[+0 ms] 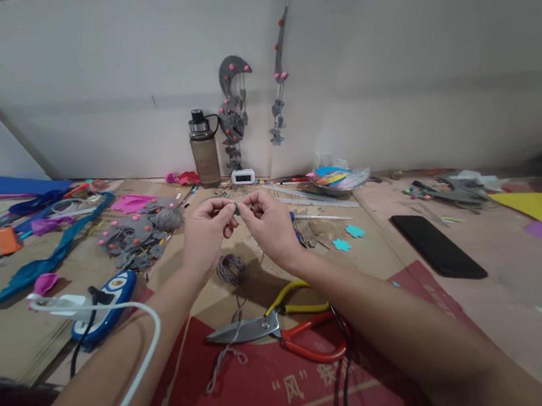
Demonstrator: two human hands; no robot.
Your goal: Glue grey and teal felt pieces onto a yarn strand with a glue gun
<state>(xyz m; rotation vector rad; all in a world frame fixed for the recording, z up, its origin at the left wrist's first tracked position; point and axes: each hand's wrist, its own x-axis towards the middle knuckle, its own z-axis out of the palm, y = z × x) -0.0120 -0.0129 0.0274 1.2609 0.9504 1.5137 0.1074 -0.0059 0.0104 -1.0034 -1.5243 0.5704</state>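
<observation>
Thumb and fingers pinched, my left hand (210, 227) meets my right hand (268, 223) above the middle of the table. Between their fingertips is a small dark green piece (236, 209), mostly covered, its kind unclear. Below the hands lies a coil of grey yarn (231, 269), its loose tail trailing toward me. Scissors (257, 326) with one yellow and one red handle lie beneath, the yarn tail crossing their blades. Two turquoise flower cutouts (341, 244) rest to the right of my right hand.
Grey felt pieces with pink dots (128, 235) lie left. A bottle (205, 152) and small white digital clock (243, 177) stand at the wall, near a hanging grey moon ornament (233, 75). A black phone (436, 244) lies right. A white cable (155, 331) passes over my left forearm.
</observation>
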